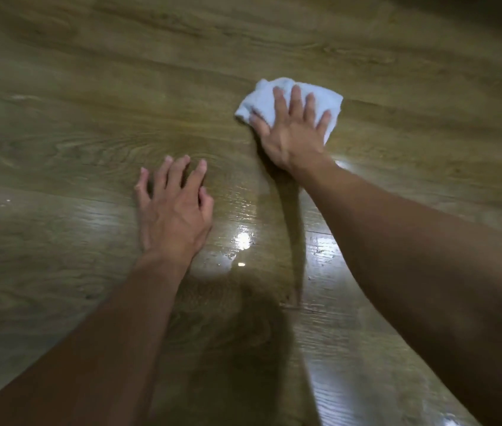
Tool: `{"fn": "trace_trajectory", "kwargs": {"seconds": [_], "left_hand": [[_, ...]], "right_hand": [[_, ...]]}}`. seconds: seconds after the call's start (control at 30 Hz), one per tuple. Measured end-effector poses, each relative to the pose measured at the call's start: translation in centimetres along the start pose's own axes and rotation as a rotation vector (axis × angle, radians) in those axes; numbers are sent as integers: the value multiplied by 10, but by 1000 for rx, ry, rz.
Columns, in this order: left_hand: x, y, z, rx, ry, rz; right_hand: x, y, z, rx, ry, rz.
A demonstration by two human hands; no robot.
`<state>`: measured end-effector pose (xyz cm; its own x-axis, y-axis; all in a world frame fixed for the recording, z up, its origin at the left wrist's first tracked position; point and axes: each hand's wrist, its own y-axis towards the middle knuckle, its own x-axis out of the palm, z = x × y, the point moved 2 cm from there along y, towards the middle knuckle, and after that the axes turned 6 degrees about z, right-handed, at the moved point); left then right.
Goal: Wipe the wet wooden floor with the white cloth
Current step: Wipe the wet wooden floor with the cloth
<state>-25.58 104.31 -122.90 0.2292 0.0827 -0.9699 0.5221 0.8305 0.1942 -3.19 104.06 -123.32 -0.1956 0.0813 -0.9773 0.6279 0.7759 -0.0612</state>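
Right hand point(291, 133) lying flat, fingers spread, pressing white cloth point(317, 96) onto wooden floor point(90, 87) at 1 o'clock of view; cloth bunched beneath palm, not clenched. Left hand point(173, 207) at 7 o'clock from cloth, released, fingertips resting on boards, grasping nothing. Wet sheen point(243, 241) glistening between forearms, at 6 o'clock from cloth.

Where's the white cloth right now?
The white cloth lies upper right of centre in the head view, flat on the wooden floor under the right hand, beyond the shiny wet patch.
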Motion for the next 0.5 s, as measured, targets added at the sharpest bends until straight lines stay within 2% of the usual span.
{"fn": "trace_trajectory", "kwargs": {"seconds": [0.1, 0.17, 0.27, 0.4, 0.5], "left_hand": [[1, 23, 39, -109, -75, 2], [8, 34, 69, -110, -128, -40], [20, 38, 81, -113, -92, -10], [21, 38, 80, -133, -73, -8], [22, 39, 83, -140, -58, -20]], "right_hand": [[-6, -34, 27, -196, -15, 33], [-8, -46, 44, -239, -7, 39], [-4, -25, 43, -187, -7, 61], [-3, 33, 18, -40, 36, 0], [-3, 40, 9, -33, 28, 6]]}}
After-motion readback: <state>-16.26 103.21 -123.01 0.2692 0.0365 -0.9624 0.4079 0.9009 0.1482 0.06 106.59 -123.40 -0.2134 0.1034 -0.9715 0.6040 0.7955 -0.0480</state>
